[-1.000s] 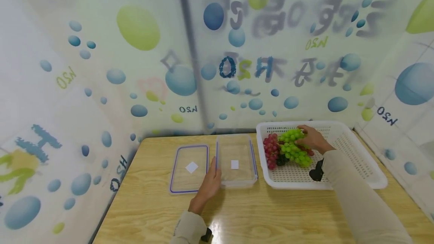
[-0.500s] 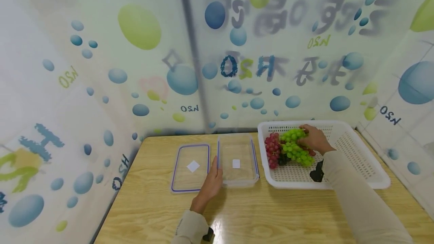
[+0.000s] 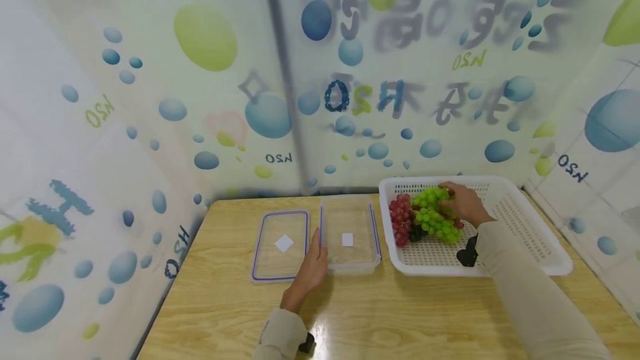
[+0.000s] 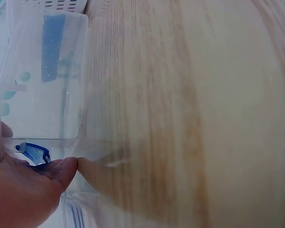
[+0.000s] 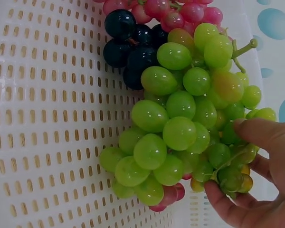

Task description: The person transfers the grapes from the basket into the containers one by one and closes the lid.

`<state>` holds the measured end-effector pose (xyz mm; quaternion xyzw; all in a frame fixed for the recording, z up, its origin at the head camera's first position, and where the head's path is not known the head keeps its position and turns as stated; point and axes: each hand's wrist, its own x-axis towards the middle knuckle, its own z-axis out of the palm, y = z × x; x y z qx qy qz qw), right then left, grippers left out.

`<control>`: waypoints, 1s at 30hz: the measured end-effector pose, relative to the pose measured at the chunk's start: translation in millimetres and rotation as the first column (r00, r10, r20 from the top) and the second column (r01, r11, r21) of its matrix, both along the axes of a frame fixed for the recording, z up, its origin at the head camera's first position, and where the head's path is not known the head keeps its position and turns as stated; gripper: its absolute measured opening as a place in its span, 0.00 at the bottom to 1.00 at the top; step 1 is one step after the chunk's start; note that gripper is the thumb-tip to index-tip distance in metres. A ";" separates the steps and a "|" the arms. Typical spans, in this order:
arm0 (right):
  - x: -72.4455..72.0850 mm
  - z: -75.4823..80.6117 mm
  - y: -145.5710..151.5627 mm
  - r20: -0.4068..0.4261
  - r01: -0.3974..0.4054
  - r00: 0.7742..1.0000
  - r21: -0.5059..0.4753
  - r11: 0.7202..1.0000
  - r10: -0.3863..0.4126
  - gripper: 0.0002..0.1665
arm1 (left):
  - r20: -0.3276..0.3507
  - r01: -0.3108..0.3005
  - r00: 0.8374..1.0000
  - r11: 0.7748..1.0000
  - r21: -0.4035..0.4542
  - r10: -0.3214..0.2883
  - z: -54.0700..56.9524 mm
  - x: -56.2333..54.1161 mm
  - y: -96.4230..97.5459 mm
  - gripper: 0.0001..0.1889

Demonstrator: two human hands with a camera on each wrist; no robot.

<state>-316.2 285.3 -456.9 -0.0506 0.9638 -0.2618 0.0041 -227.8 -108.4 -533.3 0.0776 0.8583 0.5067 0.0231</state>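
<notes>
In the head view my right hand point(image 3: 464, 204) reaches into the white basket and holds a bunch of green grapes point(image 3: 434, 215). The right wrist view shows thumb and fingers point(image 5: 256, 133) around one end of the green bunch. Red grapes point(image 3: 400, 218) and dark grapes point(image 5: 133, 42) lie beside it. My left hand point(image 3: 311, 265) rests against the left side of a clear plastic container point(image 3: 350, 260), fingers fairly straight. A blue-edged latch point(image 4: 35, 152) shows by that hand in the left wrist view.
A clear lid with a blue seal point(image 3: 272, 279) lies on the wooden table point(image 3: 225, 315), left of the container. The white perforated basket point(image 3: 530, 238) stands at the right. Behind the table rises a patterned wall point(image 3: 345, 143).
Both hands stay nearly in place, the right on the green grapes and the left at the container. The whole view shifts only slightly.
</notes>
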 end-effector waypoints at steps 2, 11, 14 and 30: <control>-0.5 -0.4 0.7 -0.007 0.003 1.000 0.002 1.000 -0.003 0.29 | 0.000 0.003 1.000 1.000 0.002 -0.003 1.2 -0.2 -0.4 0.29; 2.1 2.9 3.2 -0.048 0.014 0.999 -0.060 0.998 -0.017 0.25 | 0.019 0.013 1.000 1.000 0.011 -0.013 0.5 -0.5 -1.4 0.30; 3.2 4.5 4.1 -0.077 0.018 0.997 -0.087 0.996 -0.024 0.24 | 0.013 0.018 1.000 1.000 0.016 -0.018 -0.8 -0.6 -1.1 0.30; 6.0 17.1 1.3 -0.118 0.083 0.987 -0.230 0.970 -0.112 0.28 | -0.005 0.022 1.000 0.999 0.029 -0.022 -1.8 -2.8 -1.0 0.29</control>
